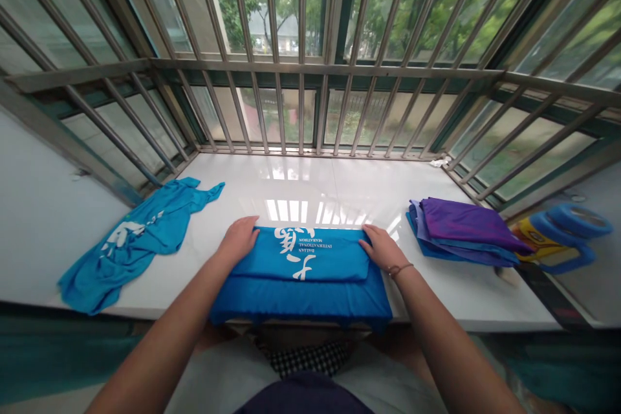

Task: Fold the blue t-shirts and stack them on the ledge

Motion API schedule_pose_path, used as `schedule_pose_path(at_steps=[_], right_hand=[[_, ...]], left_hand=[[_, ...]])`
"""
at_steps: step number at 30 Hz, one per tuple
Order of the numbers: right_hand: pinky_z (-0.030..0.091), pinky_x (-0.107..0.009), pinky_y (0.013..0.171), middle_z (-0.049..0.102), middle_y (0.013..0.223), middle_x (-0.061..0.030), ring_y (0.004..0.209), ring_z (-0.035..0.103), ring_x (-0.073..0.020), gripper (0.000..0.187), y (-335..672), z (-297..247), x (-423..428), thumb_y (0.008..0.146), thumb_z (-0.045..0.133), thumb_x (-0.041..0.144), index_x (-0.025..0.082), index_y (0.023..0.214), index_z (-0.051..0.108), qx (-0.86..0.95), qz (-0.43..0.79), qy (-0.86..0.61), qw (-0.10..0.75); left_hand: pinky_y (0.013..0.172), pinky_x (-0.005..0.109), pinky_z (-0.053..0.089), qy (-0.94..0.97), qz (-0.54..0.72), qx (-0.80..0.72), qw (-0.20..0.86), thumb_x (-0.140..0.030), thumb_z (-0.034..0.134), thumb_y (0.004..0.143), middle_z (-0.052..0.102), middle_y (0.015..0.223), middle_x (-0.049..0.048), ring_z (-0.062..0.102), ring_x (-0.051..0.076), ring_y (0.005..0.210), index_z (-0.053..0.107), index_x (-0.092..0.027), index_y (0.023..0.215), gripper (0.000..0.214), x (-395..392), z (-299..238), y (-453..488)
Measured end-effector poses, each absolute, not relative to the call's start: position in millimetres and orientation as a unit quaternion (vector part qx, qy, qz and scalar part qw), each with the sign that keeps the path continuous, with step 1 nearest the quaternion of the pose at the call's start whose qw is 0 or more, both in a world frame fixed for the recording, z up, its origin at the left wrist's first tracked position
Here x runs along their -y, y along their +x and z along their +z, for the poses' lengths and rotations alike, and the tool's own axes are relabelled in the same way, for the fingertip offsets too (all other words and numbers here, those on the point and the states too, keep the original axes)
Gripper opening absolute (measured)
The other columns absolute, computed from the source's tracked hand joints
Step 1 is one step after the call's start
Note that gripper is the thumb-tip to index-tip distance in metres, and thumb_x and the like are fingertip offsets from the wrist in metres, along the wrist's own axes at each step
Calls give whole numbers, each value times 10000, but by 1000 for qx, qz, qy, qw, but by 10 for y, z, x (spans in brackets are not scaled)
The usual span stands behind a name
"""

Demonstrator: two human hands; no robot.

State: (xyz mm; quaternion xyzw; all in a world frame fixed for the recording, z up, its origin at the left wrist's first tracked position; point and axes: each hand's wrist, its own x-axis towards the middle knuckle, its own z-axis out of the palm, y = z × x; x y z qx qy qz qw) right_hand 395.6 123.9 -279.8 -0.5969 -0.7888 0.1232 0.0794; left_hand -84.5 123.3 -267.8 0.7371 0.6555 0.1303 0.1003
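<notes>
A blue T-shirt (334, 265) with white lettering lies partly folded on the white ledge in front of me, its lower part spread toward the front edge. My left hand (240, 238) grips the far left corner of the folded part, fingers curled at the edge. At the far right corner, my right hand (384, 248) holds the same fold between thumb and fingers. The undersides of both grips are hidden by cloth. Off to the left, a second blue shirt (160, 223) with a white print lies crumpled and unfolded.
A stack of folded purple and blue clothes (466, 226) sits on the right of the white ledge (320, 181). Beyond it stands a blue-and-yellow container with a handle (557, 233), near a dark flat strip (553, 294). Metal bars (301, 110) fence the window behind.
</notes>
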Motion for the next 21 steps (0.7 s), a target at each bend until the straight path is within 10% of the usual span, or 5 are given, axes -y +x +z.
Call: schedule_pose_path(at_steps=[10,21], right_hand=[[454,-262,725,778,858,-33,811,689,-211,111,4020,-2417,-1718,789,861,267,224,853,782,766,233,-600,3],[450,-307,842,786,1030,-90,964,686,-241,161,4107,-1929,-2045,973,677,279,217,1097,759,722,100,-674,121]], left_hand=[[675,315,455,723,-63,-625,287,-455,842,552,716,645,12,656,245,670,713,-251,647,259,-1783,-2245,-1470],[762,286,456,714,115,-669,172,-546,665,854,777,949,34,678,236,911,707,-234,933,325,-2172,-1888,-1377]])
